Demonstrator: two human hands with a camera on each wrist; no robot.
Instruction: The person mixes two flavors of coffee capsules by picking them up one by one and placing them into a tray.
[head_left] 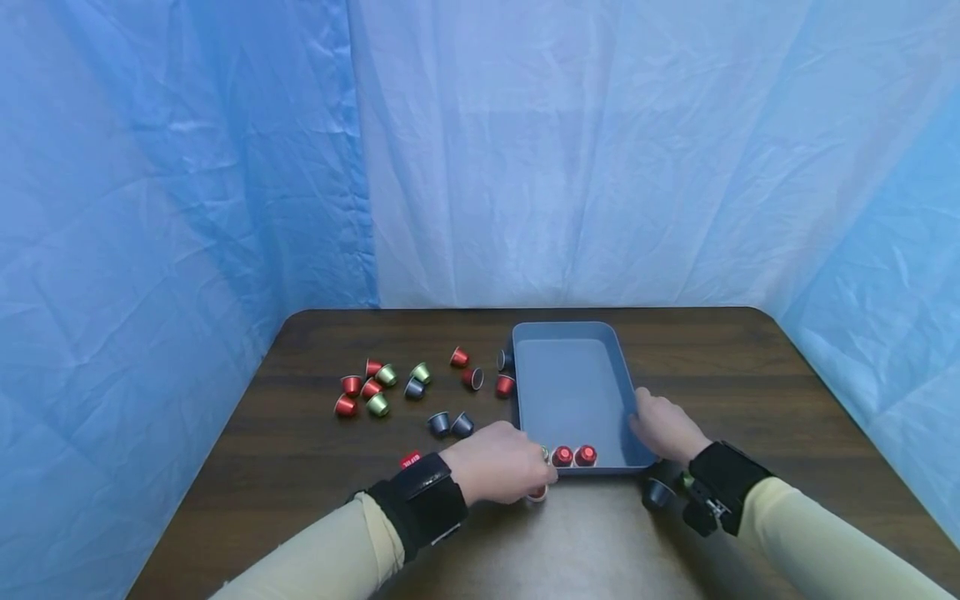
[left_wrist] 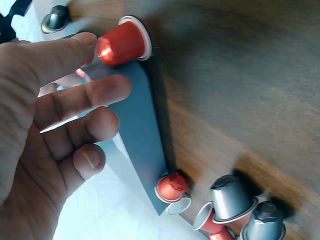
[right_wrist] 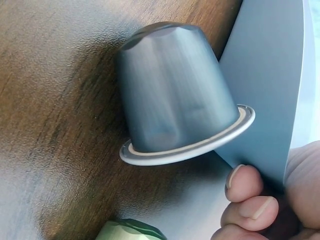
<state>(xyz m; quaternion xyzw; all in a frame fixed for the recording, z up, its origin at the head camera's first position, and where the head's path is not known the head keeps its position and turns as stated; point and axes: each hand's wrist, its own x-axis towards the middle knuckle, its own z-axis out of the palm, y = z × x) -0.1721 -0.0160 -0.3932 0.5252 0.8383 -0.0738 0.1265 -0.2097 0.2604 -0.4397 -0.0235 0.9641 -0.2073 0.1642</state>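
Observation:
My left hand (head_left: 501,463) is at the near left corner of the grey-blue tray (head_left: 573,329). Beside its fingertips a red coffee capsule (left_wrist: 120,44) lies on its side on the table. Thumb and fingers stand apart in the left wrist view, with no capsule visibly gripped. My right hand (head_left: 667,427) holds the tray's right wall, its curled fingertips (right_wrist: 245,182) outside against it. Two red capsules (head_left: 573,456) stand in the tray along its near edge; another, partly hidden by the left hand, shows beside them. A dark grey capsule (right_wrist: 175,92) lies outside, under the right wrist.
Several red capsules (head_left: 346,406) and green capsules (head_left: 378,405) lie scattered on the wooden table (head_left: 300,492) at left. Dark grey capsules (head_left: 439,423) lie nearer the tray. A green capsule (right_wrist: 130,231) sits below the right wrist. Blue sheets (head_left: 187,167) hang around the table.

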